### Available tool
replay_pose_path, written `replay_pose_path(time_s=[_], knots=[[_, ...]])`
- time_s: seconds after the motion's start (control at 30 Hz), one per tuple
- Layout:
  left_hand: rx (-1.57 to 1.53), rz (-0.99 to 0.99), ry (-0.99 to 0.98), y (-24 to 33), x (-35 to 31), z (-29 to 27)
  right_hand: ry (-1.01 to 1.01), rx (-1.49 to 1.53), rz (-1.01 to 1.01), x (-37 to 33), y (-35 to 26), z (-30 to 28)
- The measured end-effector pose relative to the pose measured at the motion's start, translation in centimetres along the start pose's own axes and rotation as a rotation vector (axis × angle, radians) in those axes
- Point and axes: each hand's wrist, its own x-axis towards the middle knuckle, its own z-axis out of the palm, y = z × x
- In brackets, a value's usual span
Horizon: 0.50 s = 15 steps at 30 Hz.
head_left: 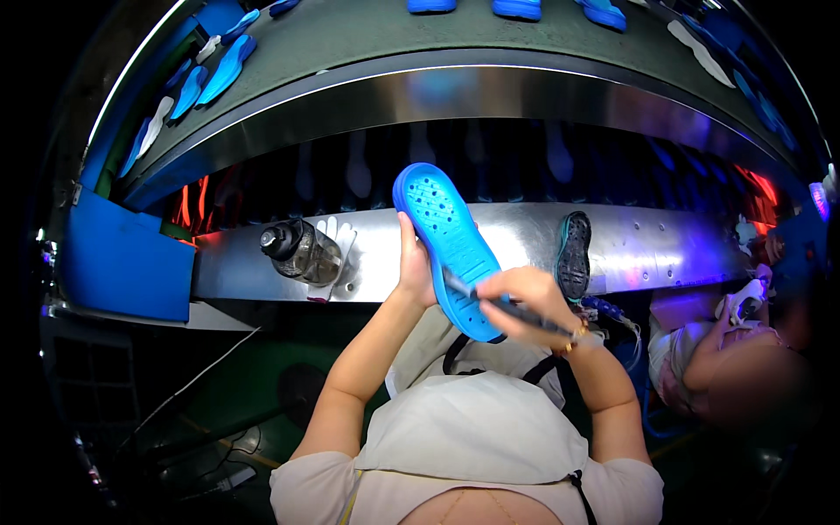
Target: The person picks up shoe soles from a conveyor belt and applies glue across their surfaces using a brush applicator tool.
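My left hand (414, 267) grips a bright blue shoe sole (452, 245) along its left edge, tilted over the metal ledge. The sole's inner face, with small holes at the far end and ridges lower down, is turned up. In my right hand (532, 296) is a slim dark-handled brush (458, 285), its tip at the sole's lower half. Fingers wrap the handle, which runs back under my palm. On the ledge to the right lies a black sole (574, 254) with a teal edge.
A dark bottle (302, 251) stands on the metal ledge (525, 229), beside a white glove (339, 241). Beyond the ledge, a green conveyor belt (350, 39) carries blue and white soles. More soles show in the dark space beneath it. At right, another person's arm (704, 363) is near.
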Motion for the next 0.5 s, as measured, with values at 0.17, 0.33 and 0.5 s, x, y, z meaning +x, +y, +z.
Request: replay_pose_path(time_s=[0.17,0.33,0.5], knots=[[0.055,0.032,0.021,1.3,-1.3,0.3,-0.316,0.202,-0.04,-0.2,-2.0,-2.5],[0.056,0.051,-0.008,1.0,-1.2,2.7,0.048,0.365,0.453,1.0,-1.2,-1.8],[-0.008,0.106,-0.033,2.6,-1.4,2.3,-0.238,0.559,0.065,0.5,-2.3,-2.0]])
